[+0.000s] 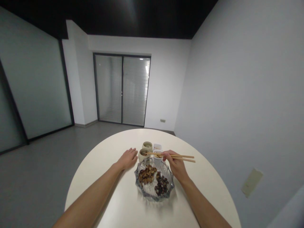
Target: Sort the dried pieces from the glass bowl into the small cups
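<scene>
My right hand is closed around a pair of wooden chopsticks. Their tips reach left over the nearer small round cup, which has something brown inside. My left hand lies flat on the table, fingers stretched out, just left of that cup. Behind it stands a second round cup. To the right are two small white square dishes, the nearer dish partly behind the chopsticks and the farther dish. In front sits a scalloped glass bowl with brown striped seeds and dark round pieces.
Everything stands on a round white table. A bare white wall rises on the right. Beyond the table are glass doors with blinds and a grey floor; frosted glass panels line the left.
</scene>
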### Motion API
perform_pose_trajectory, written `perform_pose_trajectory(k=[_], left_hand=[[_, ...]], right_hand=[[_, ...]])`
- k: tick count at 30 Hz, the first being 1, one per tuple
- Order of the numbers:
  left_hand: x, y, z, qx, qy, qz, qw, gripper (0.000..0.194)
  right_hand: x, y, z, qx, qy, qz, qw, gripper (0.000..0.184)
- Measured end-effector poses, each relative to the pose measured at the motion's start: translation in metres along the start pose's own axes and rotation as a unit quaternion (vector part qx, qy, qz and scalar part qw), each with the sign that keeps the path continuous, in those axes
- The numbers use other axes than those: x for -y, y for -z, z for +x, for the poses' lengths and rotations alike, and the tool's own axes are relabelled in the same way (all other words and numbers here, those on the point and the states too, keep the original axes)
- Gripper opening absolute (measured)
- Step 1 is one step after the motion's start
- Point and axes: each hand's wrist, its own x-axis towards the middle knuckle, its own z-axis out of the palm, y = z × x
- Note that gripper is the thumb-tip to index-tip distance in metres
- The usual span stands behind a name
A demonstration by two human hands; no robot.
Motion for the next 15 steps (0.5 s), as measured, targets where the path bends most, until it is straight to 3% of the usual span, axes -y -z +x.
perform_pose_trajectory(k=[15], left_hand=[[-0.0012, 0.0015, -0.0003, 0.003, -0.003, 0.004, 1.0, 0.049]], right_hand=[[-0.0086, -0.0046, 0.0, 0.025, -0.014, -0.028, 0.999, 0.032]])
